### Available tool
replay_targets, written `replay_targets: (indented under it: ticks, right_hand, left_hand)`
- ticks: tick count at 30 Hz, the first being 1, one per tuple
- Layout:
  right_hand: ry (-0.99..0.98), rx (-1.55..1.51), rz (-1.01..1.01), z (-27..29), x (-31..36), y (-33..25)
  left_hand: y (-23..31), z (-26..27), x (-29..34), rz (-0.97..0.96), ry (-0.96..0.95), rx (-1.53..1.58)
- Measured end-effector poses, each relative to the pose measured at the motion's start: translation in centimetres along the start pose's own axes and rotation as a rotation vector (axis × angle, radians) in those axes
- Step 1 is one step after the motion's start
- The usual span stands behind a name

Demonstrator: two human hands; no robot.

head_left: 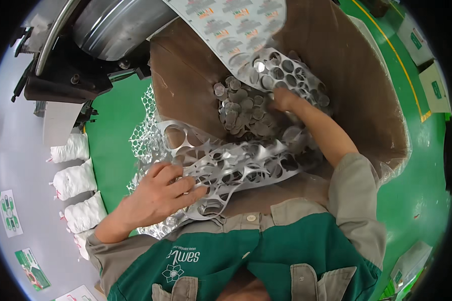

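Note:
A silvery foil web with rows of round holes (246, 163) lies across the near side of a large brown box (346, 45) with a clear plastic liner. My left hand (158, 193) has its fingers curled over this web at its left end. Inside the box, my right hand (285, 99) is at the lower edge of a punched part of the printed foil strip (226, 30), which comes down from the top. Motion blurs my right fingers, and their tips are hidden. Many round foil discs (243, 108) are heaped on the box's bottom, left of my right hand.
At the upper left stands a machine with a big metal roller (120, 27) and a black bracket (60, 83). More holed foil (148, 125) hangs outside the box on the left. White stuffed bags (75, 179) line the wall. The floor (110, 130) is green.

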State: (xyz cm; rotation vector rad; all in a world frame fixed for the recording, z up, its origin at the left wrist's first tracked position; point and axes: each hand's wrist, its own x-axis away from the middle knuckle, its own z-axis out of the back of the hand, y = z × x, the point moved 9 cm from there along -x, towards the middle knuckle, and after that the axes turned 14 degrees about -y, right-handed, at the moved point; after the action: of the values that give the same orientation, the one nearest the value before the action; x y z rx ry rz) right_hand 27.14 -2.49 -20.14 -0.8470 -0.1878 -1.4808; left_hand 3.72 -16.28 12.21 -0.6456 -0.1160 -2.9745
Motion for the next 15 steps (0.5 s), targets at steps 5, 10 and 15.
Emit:
replay_targets:
  ticks: [5, 10, 15]
  right_hand:
    - [-0.156, 0.11, 0.11, 1.0, 3.0, -1.3]
    - [-0.032, -0.34, 0.563, 11.7, 9.9, -10.4]
    - [-0.422, -1.662, 1.04, 14.2, 12.8, -11.8]
  left_hand:
    - [-1.5, -3.5, -0.3, 0.063, 0.029, 0.337]
    - [-3.3, -2.8, 0.3, 0.091, 0.123, 0.351]
    - [-1.9, -0.4, 1.2, 0.051, 0.213, 0.256]
